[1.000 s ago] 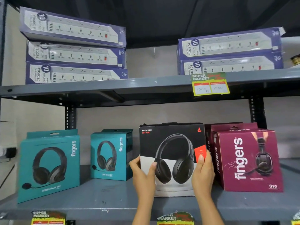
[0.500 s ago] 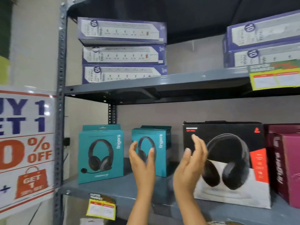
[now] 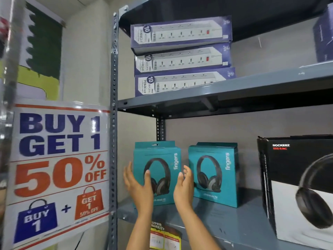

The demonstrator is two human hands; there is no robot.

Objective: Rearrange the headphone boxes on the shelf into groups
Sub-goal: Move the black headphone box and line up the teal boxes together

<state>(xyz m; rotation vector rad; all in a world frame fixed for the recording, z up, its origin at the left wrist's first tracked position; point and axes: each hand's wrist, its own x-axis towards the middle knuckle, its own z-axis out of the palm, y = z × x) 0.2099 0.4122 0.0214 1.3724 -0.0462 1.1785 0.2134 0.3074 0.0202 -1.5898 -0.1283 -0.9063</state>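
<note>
Reaching for the left teal box

Standing upright on the grey lower shelf (image 3: 225,219): black headphone box (image 3: 295,186) far right, right teal box (image 3: 214,175) mid-shelf, left teal box (image 3: 156,174) nearest the upright. Flanking that last box, left hand (image 3: 137,184) and right hand (image 3: 183,186), fingers spread, gripping nothing.

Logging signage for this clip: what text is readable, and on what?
"BUY 1 GET 1 50% OFF": promo sign.
"fingers": left teal box and right teal box; their model lines are blurred.
"ROCKERZ": black box; the red line under it is blurred.
"10 OUTLETS", "PD&QC3.0": power strip boxes.
"SUPER MARKET": price tag; prices unreadable.
</note>
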